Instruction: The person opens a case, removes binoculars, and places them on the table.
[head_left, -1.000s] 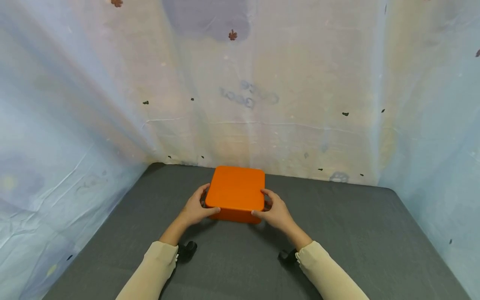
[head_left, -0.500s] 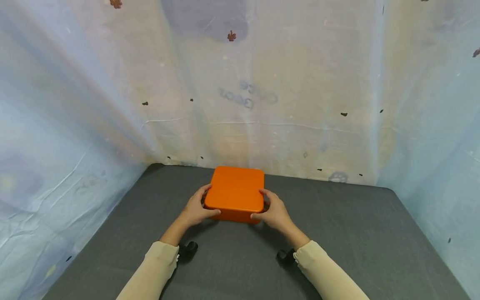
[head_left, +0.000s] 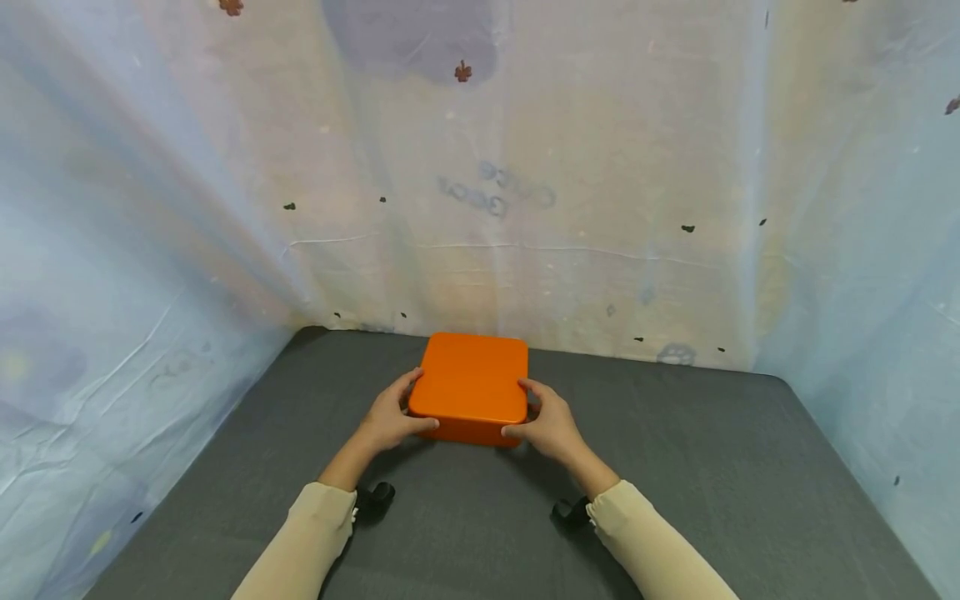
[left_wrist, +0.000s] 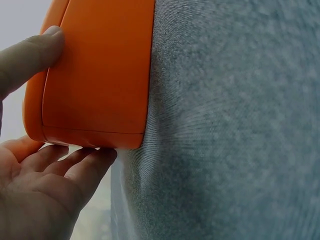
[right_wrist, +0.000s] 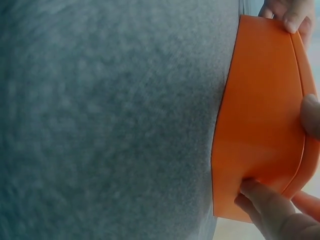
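An orange lidded box (head_left: pixel 472 379) with rounded corners sits on a dark grey fabric surface, near its back edge. My left hand (head_left: pixel 390 417) grips its left front corner, thumb on the front face and fingers along the left side. At the right front corner my right hand (head_left: pixel 551 421) grips it the same way. The left wrist view shows the thumb (left_wrist: pixel 47 45) at the seam under the lid and the fingertips against the side. In the right wrist view the box's base (right_wrist: pixel 255 115) meets the grey fabric, with the right fingers pressed on its side.
The grey surface (head_left: pixel 675 467) extends on both sides of the box. A pale patterned curtain (head_left: pixel 585 275) hangs close behind it, and another blue-tinted stretch (head_left: pixel 97 333) rises at the left. Black straps (head_left: pixel 375 502) show at both wrists.
Both hands keep their hold on the box, which stays in place. The view shifts only very slightly.
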